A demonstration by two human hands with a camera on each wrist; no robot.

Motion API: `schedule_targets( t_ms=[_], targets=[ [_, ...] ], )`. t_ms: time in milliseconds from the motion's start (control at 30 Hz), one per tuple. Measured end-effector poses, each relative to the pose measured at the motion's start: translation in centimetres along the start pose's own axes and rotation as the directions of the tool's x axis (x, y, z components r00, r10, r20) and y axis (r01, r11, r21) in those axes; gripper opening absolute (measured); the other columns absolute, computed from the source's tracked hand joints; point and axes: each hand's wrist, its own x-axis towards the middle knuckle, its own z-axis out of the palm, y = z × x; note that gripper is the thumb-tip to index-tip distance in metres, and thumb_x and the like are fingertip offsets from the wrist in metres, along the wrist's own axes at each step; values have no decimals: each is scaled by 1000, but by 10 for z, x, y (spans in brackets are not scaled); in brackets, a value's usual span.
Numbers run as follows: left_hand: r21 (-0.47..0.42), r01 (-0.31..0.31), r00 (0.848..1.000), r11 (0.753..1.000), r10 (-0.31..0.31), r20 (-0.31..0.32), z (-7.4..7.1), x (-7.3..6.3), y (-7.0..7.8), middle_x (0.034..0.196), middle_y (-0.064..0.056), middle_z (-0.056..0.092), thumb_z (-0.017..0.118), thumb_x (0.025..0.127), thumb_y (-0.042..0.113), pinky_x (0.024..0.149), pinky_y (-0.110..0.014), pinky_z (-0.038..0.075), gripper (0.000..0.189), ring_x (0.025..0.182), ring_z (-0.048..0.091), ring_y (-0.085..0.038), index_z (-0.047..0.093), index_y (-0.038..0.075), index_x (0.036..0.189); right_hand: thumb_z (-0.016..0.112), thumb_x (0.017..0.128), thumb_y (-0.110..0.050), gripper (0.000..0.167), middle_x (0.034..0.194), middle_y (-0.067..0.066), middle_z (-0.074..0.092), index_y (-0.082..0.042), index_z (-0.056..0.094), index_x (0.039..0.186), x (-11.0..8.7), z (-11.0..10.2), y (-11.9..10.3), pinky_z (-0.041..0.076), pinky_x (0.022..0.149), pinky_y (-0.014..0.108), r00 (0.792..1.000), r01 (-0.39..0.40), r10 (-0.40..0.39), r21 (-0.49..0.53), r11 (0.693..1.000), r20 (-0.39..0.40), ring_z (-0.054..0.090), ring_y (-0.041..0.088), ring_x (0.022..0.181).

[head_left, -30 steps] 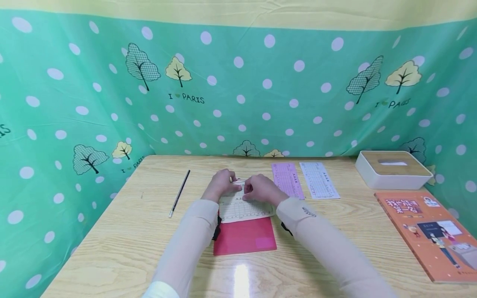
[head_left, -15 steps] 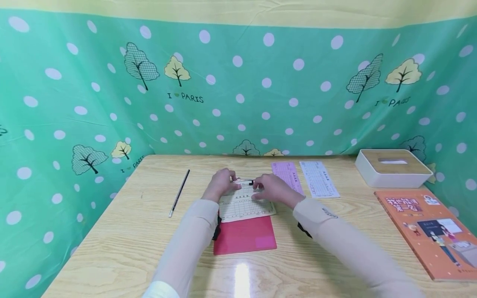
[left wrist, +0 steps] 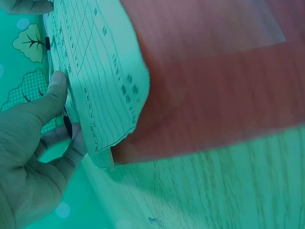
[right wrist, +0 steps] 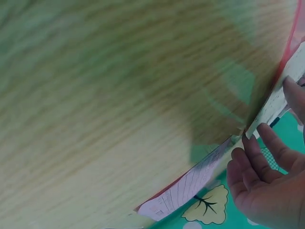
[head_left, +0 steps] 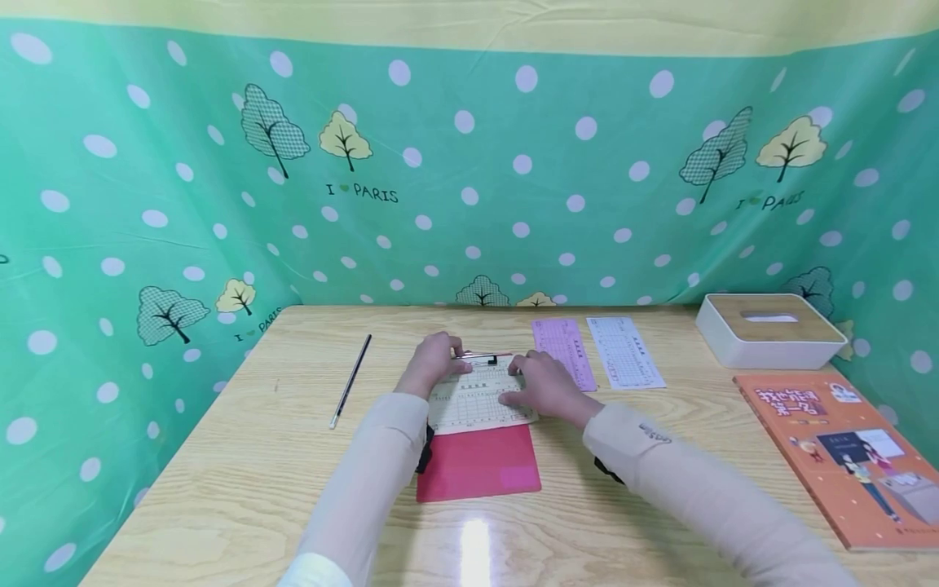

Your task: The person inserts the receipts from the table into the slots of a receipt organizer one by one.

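A red folder (head_left: 477,465) lies on the table with a cream printed paper form (head_left: 469,408) over its upper part. Along the form's top edge runs a thin metal clip (head_left: 480,355) with black ends. My left hand (head_left: 431,364) pinches the clip's left end, thumb above and fingers below, as the left wrist view (left wrist: 38,157) shows. At the form's right edge is my right hand (head_left: 546,383). Its thumb touches the form and its other fingers, spread a little, rest along the edge in the right wrist view.
A purple printed slip (head_left: 565,350) and a white one (head_left: 625,352) lie behind the right hand. At the left is a black pencil (head_left: 350,381). A white tissue box (head_left: 766,352) with a wooden lid and an orange book (head_left: 844,465) are at the right.
My right hand has slid right from the middle of the clip to the form's right edge, uncovering the black clip end. The left hand has stayed at the clip's left end.
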Motion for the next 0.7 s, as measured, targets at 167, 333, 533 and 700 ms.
schedule_targets(
  t_ms=[167,333,533,700],
  targets=[
    [11,-5,1000,1000,5,3,-1,1,-1,97,-9,63,82,86,19,85,-39,48,19,86,55,-23,67,8,84,86,81,-37,49,102,8,59,-6,70,116,3,0,-4,48,82,40,999,-16,16,-7,1000,-27,54,24,90],
    [6,-9,1000,1000,9,8,-1,1,-1,98,-8,63,83,86,20,84,-39,48,19,86,55,-23,68,9,84,88,80,-35,50,101,7,58,-6,70,116,10,-1,-7,48,80,39,999,-35,36,9,999,-40,53,22,88],
    [13,-14,1000,1000,14,6,0,2,-2,98,-9,63,82,86,20,86,-39,48,18,88,56,-24,68,9,83,87,81,-31,46,104,7,61,-7,71,117,19,1,-8,48,77,36,998,-56,58,56,997,-26,55,21,85],
    [20,-10,1000,1000,9,15,0,2,-2,100,-9,63,81,87,20,88,-40,48,18,91,57,-25,68,9,83,87,81,-31,45,107,7,63,-7,72,116,25,2,-8,49,78,37,997,-77,78,70,995,-20,57,21,85]
  ],
)
